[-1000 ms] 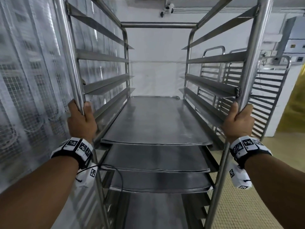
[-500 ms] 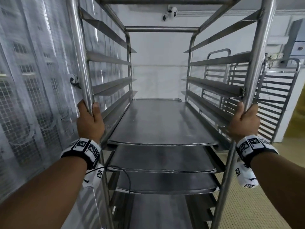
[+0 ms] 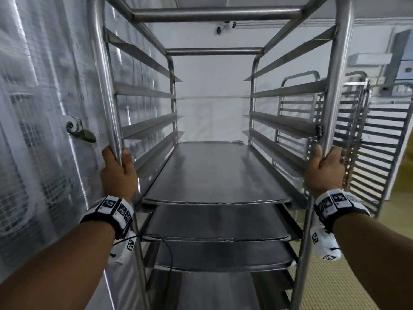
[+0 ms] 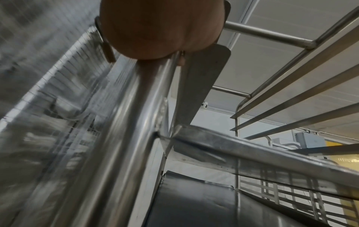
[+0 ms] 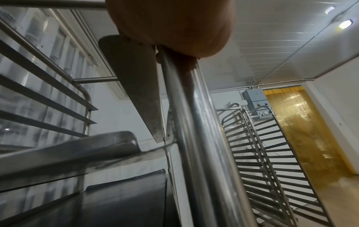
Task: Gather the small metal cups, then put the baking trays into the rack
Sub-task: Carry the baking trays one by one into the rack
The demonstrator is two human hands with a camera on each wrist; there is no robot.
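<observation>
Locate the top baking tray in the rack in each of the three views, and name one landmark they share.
Head: the top baking tray lies centre frame, between both hands, on the rack's runners.
Left wrist: the tray is the dark sheet at bottom centre, seen from below the runner.
Right wrist: the tray is the dark sheet at bottom left.
Shared landmark: the second rack standing beyond, at right in all three views.
</observation>
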